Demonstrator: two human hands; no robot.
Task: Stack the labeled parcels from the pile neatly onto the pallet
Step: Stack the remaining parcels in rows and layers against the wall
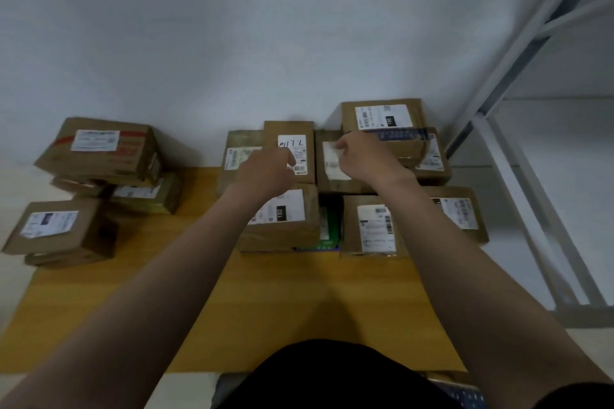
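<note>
Lining the far pallet (pixel 282 302) edge, parcels (pixel 299 219) bunch — near half open.

We see brown cardboard parcels (pixel 289 131) with white labels lying flat in two rows, packed close at the far right of the wooden pallet (pixel 282 302). The pile (pixel 96 156) sits loosely stacked at its left edge.

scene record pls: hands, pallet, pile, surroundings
left hand: on handwritten-label parcel, fingers curled, grip unclear
right hand: on next parcel to its right, fingers curled, grip unclear
pallet: labeled parcels grouped at far side, near side bare
pile: left, loosely stacked
rack: white, far right
</note>
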